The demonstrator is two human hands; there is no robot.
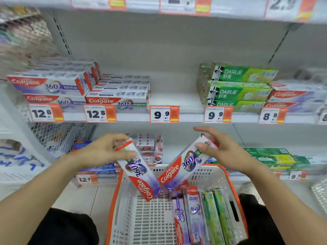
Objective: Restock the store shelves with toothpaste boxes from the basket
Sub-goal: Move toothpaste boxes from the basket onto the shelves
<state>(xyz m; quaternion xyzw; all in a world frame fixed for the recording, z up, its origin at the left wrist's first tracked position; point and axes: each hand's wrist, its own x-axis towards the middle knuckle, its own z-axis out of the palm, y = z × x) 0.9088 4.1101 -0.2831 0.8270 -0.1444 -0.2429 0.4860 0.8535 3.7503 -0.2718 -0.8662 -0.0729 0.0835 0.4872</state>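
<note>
Head view: both hands over the basket point(235, 190) at lower centre, each lifting a Colgate box. Left hand point(104, 151) grips the top end of the left box point(137, 169), thumb across the front, fingers curled behind. Right hand point(221, 152) pinches the top of the right box point(184, 167) with the thumb on the front face; index finger sticks out straight, clear of the carton. The two lower ends nearly meet in a V just above the basket floor.

Handling, my read: thin card cartons, light, stiff along the length, corners and end flaps crush easily. Glossy print, so probably a bit slick; an end pinch lets the box swing. Better hold is across the long side faces near mid-length.

More boxes point(196, 214) lie flat at the basket's right side, purple and green. Shelf point(177, 101) at centre frame has a gap between the Colgate stack point(116, 96) and Darlie stack point(237, 89); likely the slot, though the matching stock is left of it.
</note>
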